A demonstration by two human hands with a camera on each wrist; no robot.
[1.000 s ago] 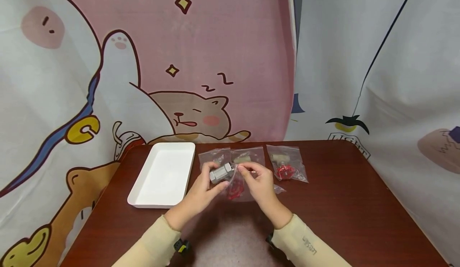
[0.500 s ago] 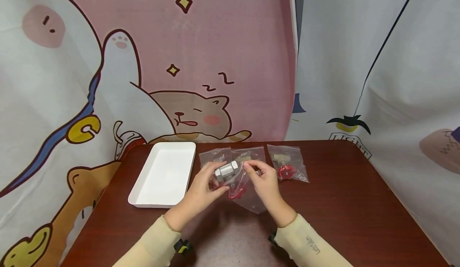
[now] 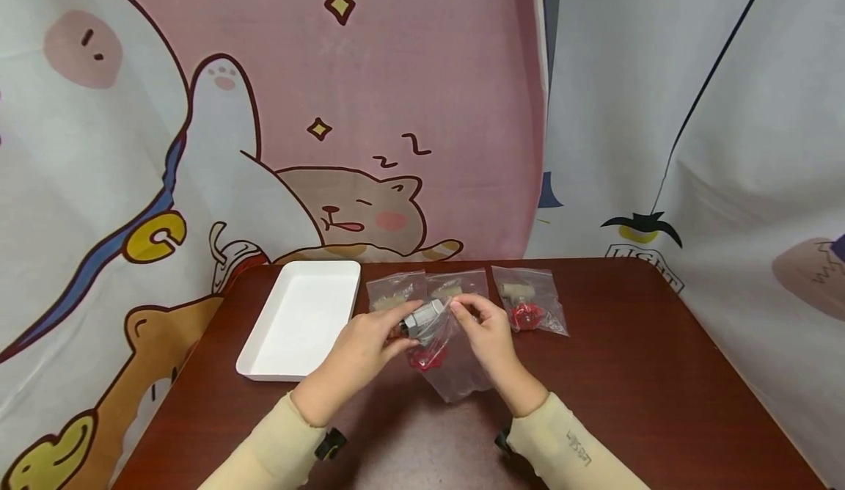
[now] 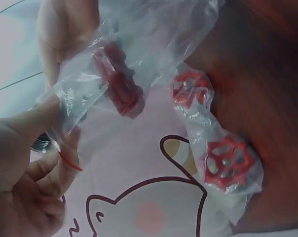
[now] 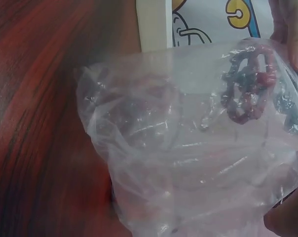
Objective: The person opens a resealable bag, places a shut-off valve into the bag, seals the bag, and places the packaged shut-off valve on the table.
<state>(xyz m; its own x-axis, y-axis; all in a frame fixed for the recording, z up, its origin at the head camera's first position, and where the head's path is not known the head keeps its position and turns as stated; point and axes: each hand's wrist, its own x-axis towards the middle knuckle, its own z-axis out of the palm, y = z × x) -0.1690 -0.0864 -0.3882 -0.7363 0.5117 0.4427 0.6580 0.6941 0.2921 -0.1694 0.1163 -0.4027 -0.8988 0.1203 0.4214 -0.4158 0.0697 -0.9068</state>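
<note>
A grey metal valve (image 3: 422,320) with a red handwheel (image 3: 428,359) is gripped by my left hand (image 3: 363,343), thumb below and fingers above. The clear plastic bag (image 3: 458,373) covers the valve's right part and hangs over the table. My right hand (image 3: 485,332) pinches the bag's edge beside the valve. In the left wrist view, a threaded metal end (image 4: 40,143) shows between the left thumb and fingers, and the wheel (image 4: 118,79) appears through the film. The right wrist view shows the film spread wide, with the wheel (image 5: 250,84) blurred behind it.
A white tray (image 3: 247,367) stands to the left on the dark red-brown table (image 3: 634,387). Bagged valves with red wheels lie behind my hands, including the right bag (image 3: 528,303), the left bag (image 3: 396,284) and the middle bag (image 3: 462,282). A printed curtain (image 3: 449,108) hangs behind the table.
The valve has moved rightward in my left hand's grip, toward the bag's edge. My right hand has shifted slightly right with the film, and the bag's loose end now hangs lower.
</note>
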